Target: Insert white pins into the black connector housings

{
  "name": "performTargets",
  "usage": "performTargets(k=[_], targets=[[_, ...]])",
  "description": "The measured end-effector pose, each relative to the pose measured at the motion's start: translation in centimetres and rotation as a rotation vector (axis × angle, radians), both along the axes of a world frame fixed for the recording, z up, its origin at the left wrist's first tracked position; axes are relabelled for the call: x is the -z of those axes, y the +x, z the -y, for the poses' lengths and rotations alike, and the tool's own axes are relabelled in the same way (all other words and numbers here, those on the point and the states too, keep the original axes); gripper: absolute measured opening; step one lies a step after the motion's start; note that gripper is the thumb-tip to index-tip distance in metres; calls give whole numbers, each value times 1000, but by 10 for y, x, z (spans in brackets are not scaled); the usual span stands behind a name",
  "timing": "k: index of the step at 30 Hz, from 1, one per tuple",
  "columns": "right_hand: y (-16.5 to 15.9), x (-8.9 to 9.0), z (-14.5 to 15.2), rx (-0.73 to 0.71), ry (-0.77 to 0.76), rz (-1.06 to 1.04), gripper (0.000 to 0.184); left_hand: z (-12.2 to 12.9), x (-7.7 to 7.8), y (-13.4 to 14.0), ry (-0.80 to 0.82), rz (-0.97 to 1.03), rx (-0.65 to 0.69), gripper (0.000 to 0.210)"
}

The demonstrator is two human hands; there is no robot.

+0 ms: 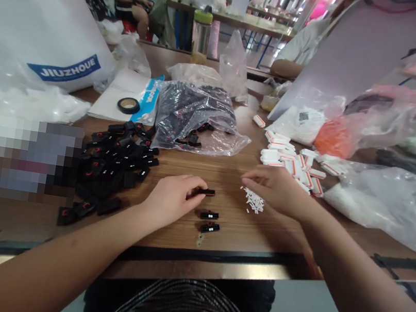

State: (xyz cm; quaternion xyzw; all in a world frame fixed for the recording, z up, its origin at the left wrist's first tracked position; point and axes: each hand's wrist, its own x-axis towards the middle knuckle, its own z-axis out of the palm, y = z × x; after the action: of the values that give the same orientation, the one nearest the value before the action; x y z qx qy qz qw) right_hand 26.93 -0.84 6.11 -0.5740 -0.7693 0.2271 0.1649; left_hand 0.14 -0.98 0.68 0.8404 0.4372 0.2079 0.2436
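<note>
Between the thumb and fingers of my left hand (175, 199) is a small black plastic part (209, 192), held just over the wooden table. Two similar black parts (210, 215), each with white dots on top, lie in front of it towards the table edge. My right hand (271, 186) hovers beside a scatter of tiny white pieces (254, 200). Its thumb and fingertips are brought together in a pinch; whatever is between them is too small to tell. A heap of black parts with red details (114, 155) lies left of my left hand.
Behind my hands lies a clear plastic bag of black parts (199, 113). White pieces with orange stripes (289, 158) are piled at right. A tape roll (128, 105) rests on papers at left. Plastic bags (392, 204) flank the table, and a bottle (201, 35) stands at the back.
</note>
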Motion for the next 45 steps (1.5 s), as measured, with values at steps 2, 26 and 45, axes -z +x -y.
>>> performTargets(k=[2, 26, 45], targets=[[29, 1, 3, 123, -38, 135, 20, 0, 0, 0, -20, 7, 7, 15], [59, 30, -9, 340, -124, 165, 12, 1, -1, 1, -77, -3, -7, 15], [-39, 22, 0, -65, -12, -206, 12, 1, 1, 2, 6, 65, -21, 11]])
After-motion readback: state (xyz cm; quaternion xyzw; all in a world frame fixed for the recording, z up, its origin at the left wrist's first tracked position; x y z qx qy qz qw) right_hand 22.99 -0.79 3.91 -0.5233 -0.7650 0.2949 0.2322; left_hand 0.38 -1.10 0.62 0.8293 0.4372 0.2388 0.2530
